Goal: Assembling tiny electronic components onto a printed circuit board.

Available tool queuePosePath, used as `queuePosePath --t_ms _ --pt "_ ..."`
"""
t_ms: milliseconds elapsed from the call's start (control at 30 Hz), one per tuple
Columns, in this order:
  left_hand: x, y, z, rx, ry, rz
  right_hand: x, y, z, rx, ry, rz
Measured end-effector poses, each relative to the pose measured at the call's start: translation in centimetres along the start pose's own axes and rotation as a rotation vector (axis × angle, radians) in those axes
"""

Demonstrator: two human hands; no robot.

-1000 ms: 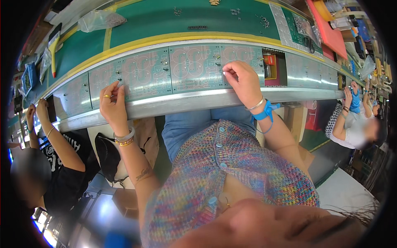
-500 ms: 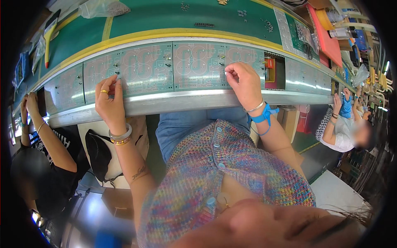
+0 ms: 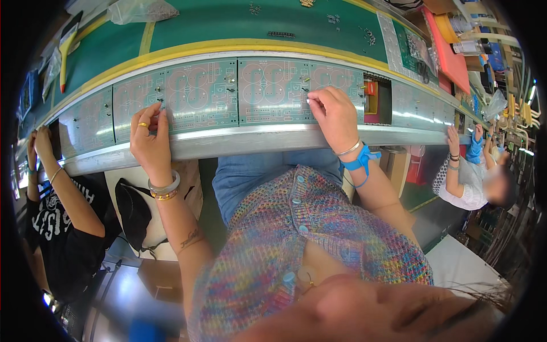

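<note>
Green printed circuit boards lie side by side in a metal rail in front of me. My left hand (image 3: 149,132) is over the near part of a left board (image 3: 196,94), thumb and forefinger drawn together just below a small black component (image 3: 160,101). My right hand (image 3: 336,117) hovers over the board right of centre (image 3: 268,85). Its thumb and forefinger are pinched beside another small black upright component (image 3: 305,90). Whatever lies between the fingertips of either hand is too small or hidden to make out. A blue wrist strap (image 3: 363,158) circles my right wrist.
Behind the rail, a green mat (image 3: 216,28) bears small loose parts (image 3: 333,20), a black strip of parts (image 3: 281,35) and a clear bag (image 3: 142,10). A gap in the rail shows a red-yellow box (image 3: 371,94). Co-workers' hands (image 3: 43,142) are at left, others at right.
My right hand has shifted slightly left, toward the black component. My left hand stays nearly in place. The boards at left have slid a little left. The right co-worker's arm has moved.
</note>
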State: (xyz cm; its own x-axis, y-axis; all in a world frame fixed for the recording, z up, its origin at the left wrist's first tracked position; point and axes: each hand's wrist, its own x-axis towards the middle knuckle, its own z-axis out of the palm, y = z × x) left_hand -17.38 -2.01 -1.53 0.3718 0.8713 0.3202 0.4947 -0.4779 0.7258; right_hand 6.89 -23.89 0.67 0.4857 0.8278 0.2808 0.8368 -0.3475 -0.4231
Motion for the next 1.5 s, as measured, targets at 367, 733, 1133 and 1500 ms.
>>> queuePosePath --t_ms 367,733,1133,1500 --pt "-1.9 -0.7 -2.0 0.434 0.015 0.329 4.4 3.4 -4.2 0.241 -0.011 0.309" --pt "-1.0 4.1 -1.4 0.465 -0.098 0.379 12.1 12.2 -0.3 -0.031 0.113 -0.014" --pt "10.0 16.6 21.7 -0.098 -0.561 0.547 3.2 9.5 -7.8 0.42 0.134 0.082" --pt "12.1 17.2 23.9 0.045 -0.532 0.77 -2.9 13.4 -7.7 0.2 0.043 0.004"
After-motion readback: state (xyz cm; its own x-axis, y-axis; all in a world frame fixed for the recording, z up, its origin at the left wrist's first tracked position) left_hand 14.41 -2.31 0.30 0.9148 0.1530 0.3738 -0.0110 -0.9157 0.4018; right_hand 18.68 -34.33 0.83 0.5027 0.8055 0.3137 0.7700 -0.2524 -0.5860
